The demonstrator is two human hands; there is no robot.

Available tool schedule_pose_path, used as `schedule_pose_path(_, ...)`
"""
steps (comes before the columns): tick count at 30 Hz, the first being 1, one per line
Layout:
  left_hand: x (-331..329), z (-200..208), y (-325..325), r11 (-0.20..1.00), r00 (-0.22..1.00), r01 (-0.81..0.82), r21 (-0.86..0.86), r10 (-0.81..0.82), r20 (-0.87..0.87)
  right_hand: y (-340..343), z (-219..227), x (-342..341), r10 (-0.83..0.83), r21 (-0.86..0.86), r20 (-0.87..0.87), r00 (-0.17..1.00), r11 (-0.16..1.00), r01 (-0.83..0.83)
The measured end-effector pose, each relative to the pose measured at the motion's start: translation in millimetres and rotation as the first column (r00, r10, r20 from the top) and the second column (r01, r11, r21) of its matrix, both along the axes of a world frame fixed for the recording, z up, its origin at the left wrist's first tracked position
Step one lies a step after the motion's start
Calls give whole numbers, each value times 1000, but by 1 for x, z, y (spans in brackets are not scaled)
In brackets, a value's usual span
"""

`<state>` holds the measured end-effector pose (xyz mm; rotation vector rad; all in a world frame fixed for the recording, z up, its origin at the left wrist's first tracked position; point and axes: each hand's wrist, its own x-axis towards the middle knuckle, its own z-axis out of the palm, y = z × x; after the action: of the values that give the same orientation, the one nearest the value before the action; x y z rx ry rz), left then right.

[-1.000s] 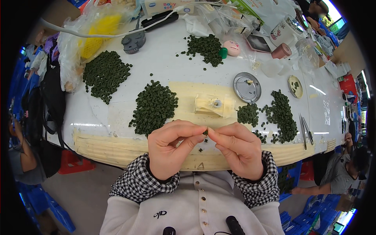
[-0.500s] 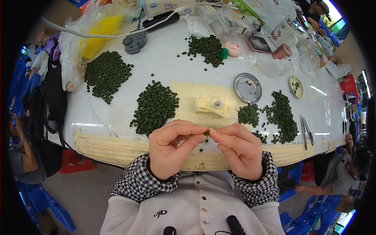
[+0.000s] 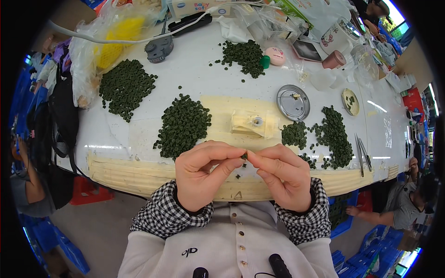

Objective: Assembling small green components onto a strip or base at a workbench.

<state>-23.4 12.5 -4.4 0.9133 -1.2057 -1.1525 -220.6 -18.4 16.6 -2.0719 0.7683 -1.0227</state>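
Note:
Between my fingertips, at the table's near edge, is a small dark green part (image 3: pixel 244 156), mostly covered by the fingers. My left hand (image 3: pixel 203 172) pinches it from the left with thumb and forefinger. From the right, my right hand (image 3: pixel 283 176) is closed on it too, and the tips of both hands meet. A few loose dark bits (image 3: pixel 238 176) lie on the table just below. Beyond my left hand is a heap of small dark green round parts (image 3: pixel 184 123). Past my hands stands a block wrapped in cream tape (image 3: pixel 250 124), with a small round fitting on top.
More heaps of green parts lie at the far left (image 3: pixel 127 88), far middle (image 3: pixel 244 58) and right (image 3: pixel 334 139). A round metal dish (image 3: pixel 293 103), a small cream dish (image 3: pixel 350 102) and tweezers (image 3: pixel 360 155) are to the right. A white cable (image 3: pixel 139 42) crosses the back left. People sit at both sides.
Both hands keep the same pinch on the small part, with barely any shift. At the right, the other person's arm has moved slightly.

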Motion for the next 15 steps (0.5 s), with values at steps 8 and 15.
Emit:
schedule_pose_path(8,1,0,-1,1000,1000,21,-5,-21,5,0,-2,-3,31,33,8,999,999,-31)
schedule_pose_path(15,0,-1,0,999,998,36,17,-35,-44,-1,-2,-4,52,41,13,999,998,-53)
